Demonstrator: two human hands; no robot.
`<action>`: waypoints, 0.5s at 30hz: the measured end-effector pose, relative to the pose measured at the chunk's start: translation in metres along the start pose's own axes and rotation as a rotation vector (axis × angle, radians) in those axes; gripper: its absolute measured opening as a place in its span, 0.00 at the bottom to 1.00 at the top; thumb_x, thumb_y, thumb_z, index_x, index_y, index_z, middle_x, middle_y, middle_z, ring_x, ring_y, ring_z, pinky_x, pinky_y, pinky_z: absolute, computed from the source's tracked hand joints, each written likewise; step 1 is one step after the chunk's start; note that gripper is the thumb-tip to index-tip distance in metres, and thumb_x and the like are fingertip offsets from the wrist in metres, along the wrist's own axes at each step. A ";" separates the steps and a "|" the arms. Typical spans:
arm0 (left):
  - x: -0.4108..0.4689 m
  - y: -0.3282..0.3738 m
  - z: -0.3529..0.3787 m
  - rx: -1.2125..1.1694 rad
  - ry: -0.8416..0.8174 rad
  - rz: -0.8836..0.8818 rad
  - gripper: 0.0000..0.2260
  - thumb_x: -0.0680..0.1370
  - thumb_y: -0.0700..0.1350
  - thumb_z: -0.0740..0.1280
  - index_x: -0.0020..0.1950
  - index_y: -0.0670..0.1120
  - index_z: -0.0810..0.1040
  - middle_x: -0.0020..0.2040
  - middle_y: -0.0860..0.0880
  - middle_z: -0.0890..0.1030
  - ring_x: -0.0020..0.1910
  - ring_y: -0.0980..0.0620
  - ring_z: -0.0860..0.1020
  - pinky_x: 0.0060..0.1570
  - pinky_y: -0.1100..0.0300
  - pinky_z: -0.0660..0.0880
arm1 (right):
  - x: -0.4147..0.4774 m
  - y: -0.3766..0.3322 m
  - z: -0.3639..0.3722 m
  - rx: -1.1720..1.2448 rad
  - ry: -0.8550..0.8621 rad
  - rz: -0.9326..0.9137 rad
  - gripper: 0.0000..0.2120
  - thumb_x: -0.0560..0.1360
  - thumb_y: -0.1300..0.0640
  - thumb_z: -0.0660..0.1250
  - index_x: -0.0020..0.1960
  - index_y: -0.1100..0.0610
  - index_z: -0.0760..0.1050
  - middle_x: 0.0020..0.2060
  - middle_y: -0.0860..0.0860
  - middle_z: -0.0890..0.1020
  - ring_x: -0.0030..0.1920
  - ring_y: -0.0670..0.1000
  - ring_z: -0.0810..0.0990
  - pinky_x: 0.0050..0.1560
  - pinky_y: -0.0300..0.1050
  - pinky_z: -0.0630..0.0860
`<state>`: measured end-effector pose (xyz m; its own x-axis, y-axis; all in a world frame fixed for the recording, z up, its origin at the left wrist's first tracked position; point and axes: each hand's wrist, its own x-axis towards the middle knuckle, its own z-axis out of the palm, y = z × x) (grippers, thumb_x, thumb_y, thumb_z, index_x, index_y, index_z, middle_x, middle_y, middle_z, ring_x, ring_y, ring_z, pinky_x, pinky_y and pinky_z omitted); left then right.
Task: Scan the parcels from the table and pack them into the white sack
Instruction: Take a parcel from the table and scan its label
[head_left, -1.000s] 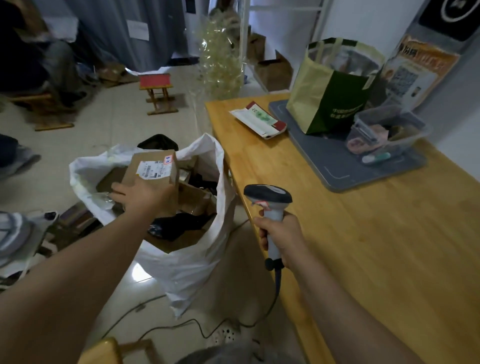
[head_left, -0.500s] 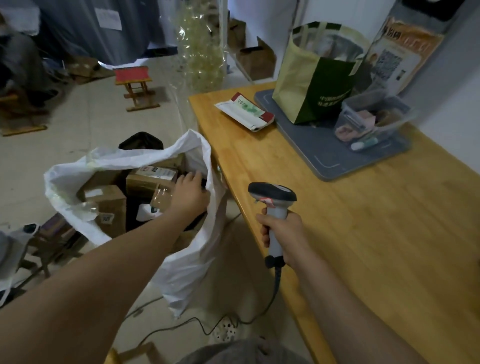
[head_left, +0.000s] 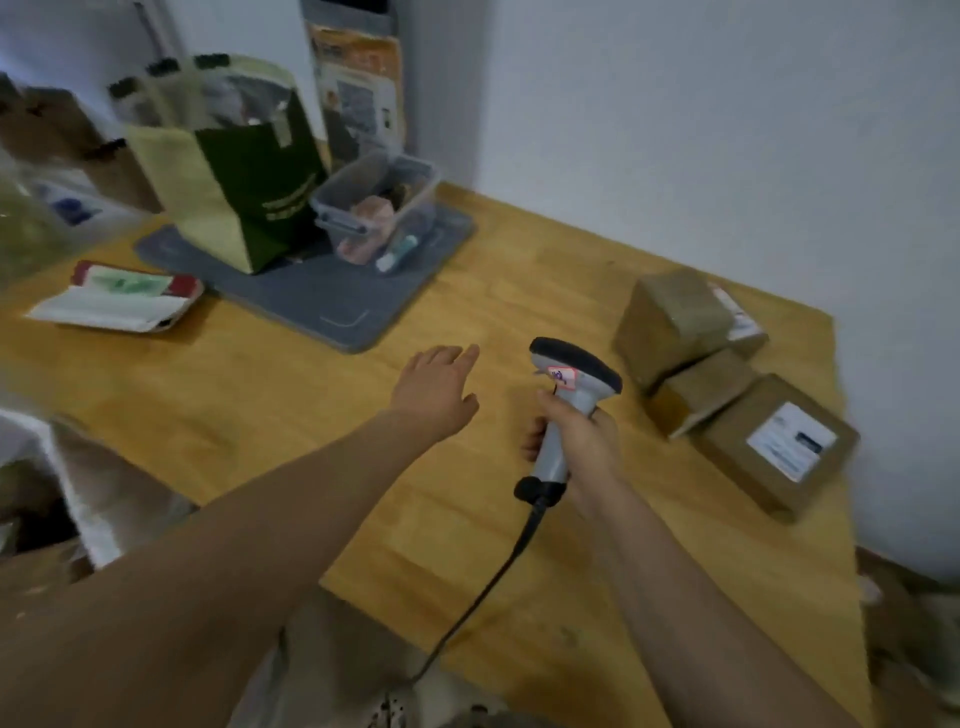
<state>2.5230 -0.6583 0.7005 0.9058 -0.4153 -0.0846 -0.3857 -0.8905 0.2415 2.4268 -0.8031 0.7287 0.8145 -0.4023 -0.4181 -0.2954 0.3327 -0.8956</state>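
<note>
Three brown cardboard parcels sit at the right end of the wooden table (head_left: 260, 415): a tall box (head_left: 670, 322), a small box (head_left: 698, 392) and a flat box with a white label (head_left: 774, 447). My right hand (head_left: 576, 441) grips a grey barcode scanner (head_left: 566, 400) by its handle, just left of the parcels. My left hand (head_left: 436, 389) hovers over the table with fingers stretched out, holding nothing. The white sack (head_left: 62, 483) shows only partly at the left edge, with cardboard inside.
A grey mat (head_left: 322, 301) at the back carries a green tote bag (head_left: 228, 171) and a clear plastic bin (head_left: 374, 208). A white and red mailer (head_left: 119, 301) lies at the back left. The scanner cable (head_left: 483, 587) runs down over the table's front edge.
My left hand let go of the box in the sack and swung out over the table. The view turned right, so the parcels at the table's right end came into sight.
</note>
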 end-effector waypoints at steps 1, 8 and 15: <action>0.013 0.021 0.002 -0.009 -0.015 0.047 0.30 0.81 0.52 0.60 0.79 0.49 0.51 0.77 0.46 0.59 0.76 0.46 0.56 0.74 0.52 0.54 | 0.006 -0.007 -0.018 0.033 0.049 -0.004 0.08 0.75 0.59 0.71 0.39 0.61 0.76 0.22 0.52 0.78 0.22 0.50 0.77 0.24 0.40 0.74; 0.102 0.165 0.014 -0.178 -0.044 0.232 0.36 0.75 0.55 0.68 0.77 0.45 0.56 0.73 0.41 0.64 0.71 0.41 0.62 0.66 0.52 0.63 | 0.037 -0.040 -0.125 0.214 0.253 -0.031 0.07 0.75 0.61 0.71 0.44 0.63 0.74 0.22 0.53 0.76 0.22 0.52 0.75 0.24 0.42 0.74; 0.199 0.258 0.022 0.448 -0.117 0.551 0.50 0.72 0.38 0.71 0.78 0.48 0.35 0.78 0.45 0.36 0.76 0.43 0.35 0.73 0.44 0.40 | 0.054 -0.040 -0.184 0.262 0.232 -0.010 0.07 0.76 0.62 0.69 0.42 0.63 0.73 0.25 0.54 0.76 0.24 0.53 0.75 0.26 0.44 0.73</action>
<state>2.5999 -0.9749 0.7251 0.5441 -0.8209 -0.1737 -0.8387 -0.5264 -0.1392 2.3912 -0.9949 0.7143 0.6723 -0.5800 -0.4600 -0.1257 0.5230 -0.8430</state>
